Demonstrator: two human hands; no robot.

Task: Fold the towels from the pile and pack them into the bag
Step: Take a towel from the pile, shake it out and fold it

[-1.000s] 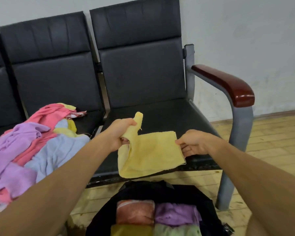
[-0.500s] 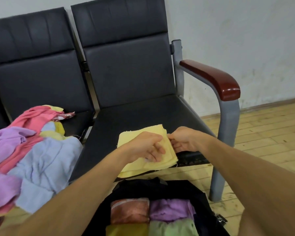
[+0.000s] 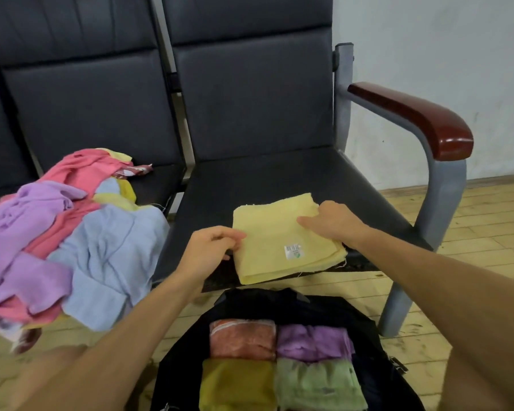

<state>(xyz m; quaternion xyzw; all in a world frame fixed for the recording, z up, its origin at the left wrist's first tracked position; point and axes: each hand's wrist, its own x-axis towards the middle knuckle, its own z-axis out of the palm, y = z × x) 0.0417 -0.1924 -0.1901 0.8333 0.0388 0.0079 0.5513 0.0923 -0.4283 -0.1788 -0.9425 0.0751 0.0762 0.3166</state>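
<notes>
A folded pale yellow towel [image 3: 282, 241] with a small white label lies flat at the front of the black seat [image 3: 279, 179]. My left hand [image 3: 211, 247] pinches its left edge with curled fingers. My right hand [image 3: 331, 223] rests flat on its upper right part. The pile of unfolded towels [image 3: 72, 232], pink, purple, light blue and yellow, covers the neighbouring seat on the left. Below the seat an open black bag [image 3: 365, 330] stands on the floor with several folded towels packed side by side: orange, purple, mustard and green.
The seat's grey metal frame with a red-brown armrest [image 3: 419, 120] rises on the right. Wooden floor [image 3: 487, 232] runs to the right and under the bench. A white wall stands behind.
The yellow towel, held up between both hands a second ago, was folded over and now lies flat on the seat. My left hand has moved to its left edge.
</notes>
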